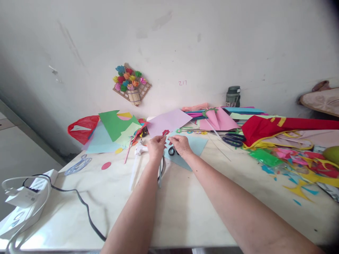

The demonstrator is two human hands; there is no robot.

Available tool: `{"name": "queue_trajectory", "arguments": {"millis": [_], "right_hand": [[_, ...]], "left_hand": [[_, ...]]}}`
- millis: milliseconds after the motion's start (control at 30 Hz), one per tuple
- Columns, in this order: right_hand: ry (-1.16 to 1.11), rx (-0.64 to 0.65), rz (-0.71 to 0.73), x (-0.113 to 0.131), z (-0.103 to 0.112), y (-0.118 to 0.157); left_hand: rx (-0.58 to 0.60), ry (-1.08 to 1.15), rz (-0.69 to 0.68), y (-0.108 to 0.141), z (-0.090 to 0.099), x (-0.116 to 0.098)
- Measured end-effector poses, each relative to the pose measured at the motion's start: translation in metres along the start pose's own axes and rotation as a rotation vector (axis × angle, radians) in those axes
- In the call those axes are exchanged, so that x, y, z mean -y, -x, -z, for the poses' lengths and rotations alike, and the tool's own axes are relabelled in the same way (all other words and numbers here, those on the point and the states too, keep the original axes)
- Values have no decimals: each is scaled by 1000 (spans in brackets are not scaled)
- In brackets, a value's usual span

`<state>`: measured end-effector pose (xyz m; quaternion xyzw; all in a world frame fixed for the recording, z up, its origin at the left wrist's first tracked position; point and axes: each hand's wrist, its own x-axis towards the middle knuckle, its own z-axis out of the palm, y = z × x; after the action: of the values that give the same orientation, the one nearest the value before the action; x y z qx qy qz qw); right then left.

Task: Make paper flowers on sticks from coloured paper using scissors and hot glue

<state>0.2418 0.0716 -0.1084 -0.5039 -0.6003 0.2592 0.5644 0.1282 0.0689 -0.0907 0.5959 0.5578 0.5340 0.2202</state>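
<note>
Both hands meet over the middle of the table with their fingertips almost touching. My left hand (156, 146) is closed in a pinch, and my right hand (180, 144) is pinched too; whatever small thing is between their fingers is too small to make out. Just beyond the left fingertips shows a red scalloped paper piece (166, 132). A narrow pale strip (160, 176) shows below the left hand. Black-handled scissors (171, 151) lie under the right hand on a light blue sheet (198, 144). A white glue gun (140, 149) rests left of my left hand.
At left are a power strip (39, 183), a dark cord (86, 208) and a red paper circle (106, 165). Coloured sheets, including a green one (116, 125) and a lilac one (169, 120), line the wall. Dark scissors (234, 139), red cloth (265, 128) and paper scraps (299, 190) lie right.
</note>
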Motion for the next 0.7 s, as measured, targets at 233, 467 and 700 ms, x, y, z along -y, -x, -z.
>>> {"name": "queue_trajectory", "arguments": {"millis": [233, 467, 700], "right_hand": [[-296, 32, -110, 12, 2, 2], [-371, -7, -100, 10, 6, -3], [-530, -20, -196, 8, 10, -5]], "left_hand": [[-78, -653, -312, 11, -1, -24], [70, -967, -420, 24, -13, -29], [117, -791, -392, 26, -17, -38]]}}
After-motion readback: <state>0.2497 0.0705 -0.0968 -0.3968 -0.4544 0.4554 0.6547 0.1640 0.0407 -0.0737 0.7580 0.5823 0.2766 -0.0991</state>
